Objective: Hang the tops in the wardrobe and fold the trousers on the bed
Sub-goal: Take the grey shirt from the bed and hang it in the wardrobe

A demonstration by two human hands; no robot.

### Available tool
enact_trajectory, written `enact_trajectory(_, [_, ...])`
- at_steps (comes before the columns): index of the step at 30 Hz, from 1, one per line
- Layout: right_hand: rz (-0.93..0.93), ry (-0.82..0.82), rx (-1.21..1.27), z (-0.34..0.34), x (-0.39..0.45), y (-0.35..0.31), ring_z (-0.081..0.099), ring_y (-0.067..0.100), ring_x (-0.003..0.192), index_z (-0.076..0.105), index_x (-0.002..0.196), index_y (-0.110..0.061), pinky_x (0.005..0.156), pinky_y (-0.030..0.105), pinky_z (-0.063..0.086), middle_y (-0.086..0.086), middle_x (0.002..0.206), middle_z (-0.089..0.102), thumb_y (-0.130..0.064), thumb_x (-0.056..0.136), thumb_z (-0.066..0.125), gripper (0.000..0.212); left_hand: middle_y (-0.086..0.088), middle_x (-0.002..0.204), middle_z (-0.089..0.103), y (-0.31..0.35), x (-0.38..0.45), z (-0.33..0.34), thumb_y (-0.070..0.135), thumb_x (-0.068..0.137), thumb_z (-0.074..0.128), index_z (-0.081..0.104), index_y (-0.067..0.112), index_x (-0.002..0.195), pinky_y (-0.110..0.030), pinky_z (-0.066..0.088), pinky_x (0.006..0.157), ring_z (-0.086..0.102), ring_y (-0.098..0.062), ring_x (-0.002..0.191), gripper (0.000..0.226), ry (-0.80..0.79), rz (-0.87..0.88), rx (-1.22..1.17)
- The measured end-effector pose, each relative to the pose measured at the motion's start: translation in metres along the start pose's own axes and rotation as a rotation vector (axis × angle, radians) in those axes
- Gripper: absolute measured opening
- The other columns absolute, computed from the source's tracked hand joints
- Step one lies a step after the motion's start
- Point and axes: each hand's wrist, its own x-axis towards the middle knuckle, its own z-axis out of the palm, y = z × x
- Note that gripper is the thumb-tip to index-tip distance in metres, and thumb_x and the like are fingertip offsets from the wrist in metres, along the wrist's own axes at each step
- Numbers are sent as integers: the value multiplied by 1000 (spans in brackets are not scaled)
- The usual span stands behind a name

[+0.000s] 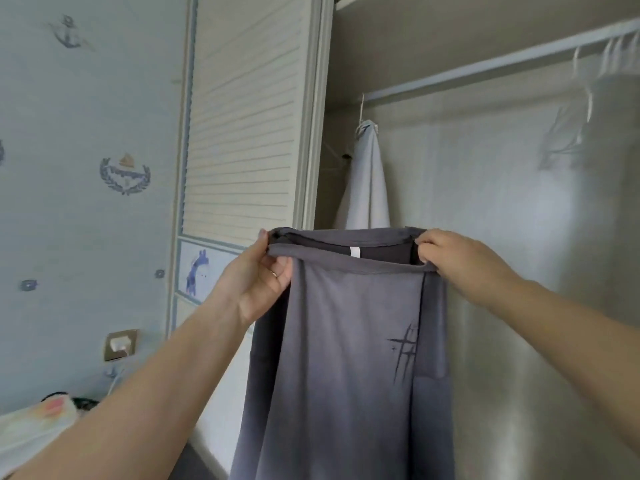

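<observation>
Nearest the camera, a pair of grey trousers (346,358) is held up by its waistband, the cloth hanging straight down and out of the bottom of the view. The left hand (266,275) is closed on the left end of the waistband, the thumb over the top edge and the fingers curled behind it; the right hand (460,261) is closed on the right end, the band pinched in its grip, so that the waist is stretched open between the two. The fabric is judged to be soft, limp and fairly light: no shape will be kept unless it is supported, and it should drape flat once laid down. The waistband, being the thickest seam, is judged the best place for a hold, at both corners as now. At lower left, a heap of pale cloth (31,431) is seen, perhaps lying on the bed, though that corner is too blurred for certainty. Behind the trousers, a louvred wardrobe door (242,116) stands to the left. Farther in, a white garment (367,181) hangs from the rail (485,69), and white hangers (585,84) are bunched at the rail's right end.
</observation>
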Motion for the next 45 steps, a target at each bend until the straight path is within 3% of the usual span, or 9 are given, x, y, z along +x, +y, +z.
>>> enact_trajectory(6, [53, -47, -251, 4, 20, 32, 47, 16, 116, 52, 129, -29, 88, 31, 36, -7, 127, 54, -33, 93, 40, 38, -6, 71, 71, -21, 95, 26, 15, 97, 51, 61, 5, 88, -26, 55, 78, 69, -12, 64, 17, -122, -5, -66])
enact_trajectory(12, [36, -185, -561, 24, 29, 85, 65, 34, 86, 64, 85, -12, 86, 46, 50, 16, 119, 63, 6, 54, 71, 37, -6, 72, 72, -50, 166, 54, 12, 101, 43, 60, 7, 93, -28, 60, 69, 71, -13, 65, 20, -220, -48, -56])
enact_trajectory(17, [58, -174, -705, 34, 44, 127, 46, 28, 122, 49, 120, -17, 99, 36, 38, 9, 153, 27, -1, 82, 49, 41, -6, 70, 71, -79, 206, 84, 15, 101, 44, 59, 6, 92, -28, 58, 53, 70, -14, 62, 20, -268, -58, -62])
enact_trajectory(21, [132, -200, -734, 33, 65, 162, 49, 26, 117, 49, 122, -19, 97, 34, 40, 5, 138, 45, -19, 93, 44, 30, -4, 72, 69, -106, 240, 112, 26, 95, 56, 63, 8, 98, -27, 57, 70, 66, -13, 64, 20, -283, -70, 2])
enact_trajectory(24, [69, -100, -750, 28, 80, 190, 57, 26, 107, 53, 123, -19, 88, 37, 46, 6, 121, 59, -36, 98, 35, 35, 0, 56, 65, -125, 269, 135, 22, 97, 54, 60, 9, 83, -18, 54, 58, 61, -7, 48, 20, -267, -37, 9])
enact_trajectory(29, [221, -220, -765, 15, 93, 216, 48, 30, 119, 49, 124, -15, 91, 35, 46, 6, 147, 35, -7, 92, 45, 33, -1, 56, 62, -153, 315, 167, 15, 100, 46, 57, 12, 78, -15, 48, 44, 56, -6, 43, 25, -322, 7, 21])
enact_trajectory(37, [207, 72, -1128, -48, 146, 273, 51, 37, 118, 67, 102, -4, 100, 43, 40, 20, 122, 56, 0, 74, 63, 28, -1, 52, 64, -194, 365, 210, 10, 100, 44, 58, 8, 85, -19, 50, 42, 61, -8, 43, 21, -464, 3, 89])
enact_trajectory(39, [279, 146, -1208, -70, 154, 272, 58, 37, 106, 70, 85, -5, 93, 44, 45, 20, 103, 63, -4, 66, 72, 20, -1, 53, 66, -200, 375, 219, 9, 99, 46, 59, 8, 87, -20, 52, 44, 63, -9, 45, 18, -491, -10, 88])
enact_trajectory(45, [740, 118, -1149, -109, 165, 279, 48, 32, 120, 49, 130, -9, 83, 36, 41, 14, 132, 45, -7, 94, 43, 37, -1, 53, 66, -211, 390, 236, 6, 98, 46, 60, 7, 87, -20, 52, 43, 63, -9, 44, 18, -563, -3, 98])
